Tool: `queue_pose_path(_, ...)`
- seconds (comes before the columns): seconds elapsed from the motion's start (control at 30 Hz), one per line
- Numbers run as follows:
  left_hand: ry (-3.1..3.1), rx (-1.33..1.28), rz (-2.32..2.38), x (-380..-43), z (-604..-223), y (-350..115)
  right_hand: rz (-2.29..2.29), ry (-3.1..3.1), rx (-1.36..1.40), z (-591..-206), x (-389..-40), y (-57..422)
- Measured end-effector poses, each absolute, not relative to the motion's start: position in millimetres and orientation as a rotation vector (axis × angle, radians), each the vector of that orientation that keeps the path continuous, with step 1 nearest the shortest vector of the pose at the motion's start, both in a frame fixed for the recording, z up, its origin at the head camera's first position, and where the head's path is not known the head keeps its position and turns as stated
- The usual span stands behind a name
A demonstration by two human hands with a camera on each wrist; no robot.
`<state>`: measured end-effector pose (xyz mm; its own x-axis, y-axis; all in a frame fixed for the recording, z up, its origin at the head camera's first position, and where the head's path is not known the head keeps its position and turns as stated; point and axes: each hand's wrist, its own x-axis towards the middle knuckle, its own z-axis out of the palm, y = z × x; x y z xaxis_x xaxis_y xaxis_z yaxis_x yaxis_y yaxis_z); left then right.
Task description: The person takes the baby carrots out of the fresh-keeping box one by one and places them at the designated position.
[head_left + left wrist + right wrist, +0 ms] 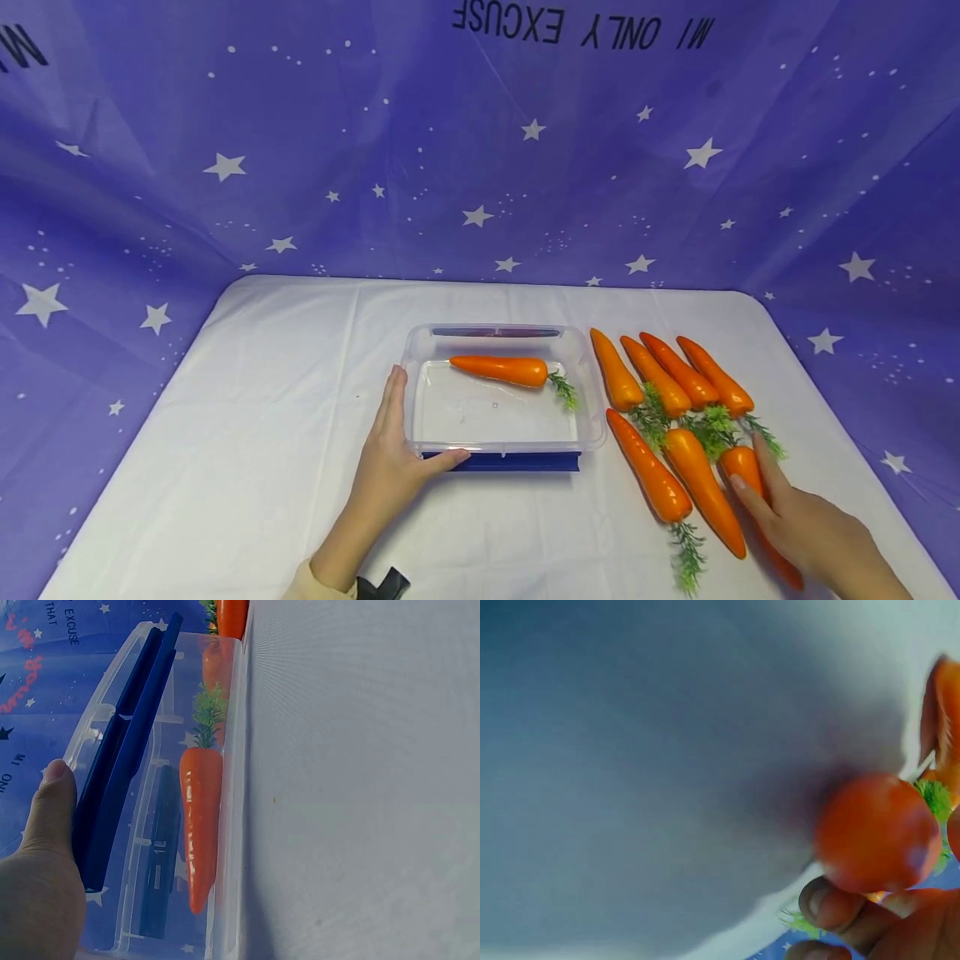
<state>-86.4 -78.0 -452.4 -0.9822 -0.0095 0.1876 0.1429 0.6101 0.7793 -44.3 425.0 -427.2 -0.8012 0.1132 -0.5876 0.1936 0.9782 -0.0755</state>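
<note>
A clear plastic box (416,425) with blue latches stands mid-table. One orange carrot (502,370) with a green leafy top lies inside it. My left hand (397,454) rests against the box's near left corner, fingers straight along the left side and thumb on the front edge by the blue latch (124,765). To the right of the box, my right hand (813,529) grips another carrot (742,467) between thumb and fingers. The right wrist view shows that carrot (877,832) end-on and blurred; the hand hides part of it from above.
Several more carrots lie close together right of the box, such as an upper one (615,371) and a lower one (651,471), their leafy tops overlapping. A white cloth (247,433) covers the table. Purple starred fabric (480,150) hangs behind and at both sides.
</note>
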Motion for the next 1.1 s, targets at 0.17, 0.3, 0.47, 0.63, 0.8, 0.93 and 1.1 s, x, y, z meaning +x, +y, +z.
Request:
queue_pose_path(0.17, -2.654, -0.115, -1.312, -85.9, -452.0, -78.0, -0.075, 2.607, 0.215, -410.3, -54.5, 419.7)
queue_pose_path(0.3, -2.661, -0.107, -1.311, -85.3, -452.8, -78.8, -0.05, 2.776, 0.161, -394.1, -66.7, 403.8)
queue_pose_path(0.47, -2.654, -0.114, -1.315, -85.3, -453.5, -79.1, -0.094, 2.983, 0.003, -378.3, -82.6, 367.9)
queue_pose_path(0.63, -2.651, -0.116, -1.317, -85.9, -453.3, -78.3, -0.189, 3.11, -0.196, -365.5, -101.1, 327.8)
queue_pose_path(0.8, -2.643, -0.126, -1.312, -86.3, -453.1, -78.1, -0.208, 3.204, -0.45, -364.5, -119.4, 289.1)
queue_pose_path(0.93, -2.643, -0.13, -1.307, -86.2, -453.2, -78.5, -0.204, 3.216, -0.612, -366.0, -134.5, 262.1)
queue_pose_path(1.1, -2.641, -0.137, -1.306, -86.4, -452.9, -78.8, -0.214, 3.178, -0.746, -372.1, -153.5, 234.7)
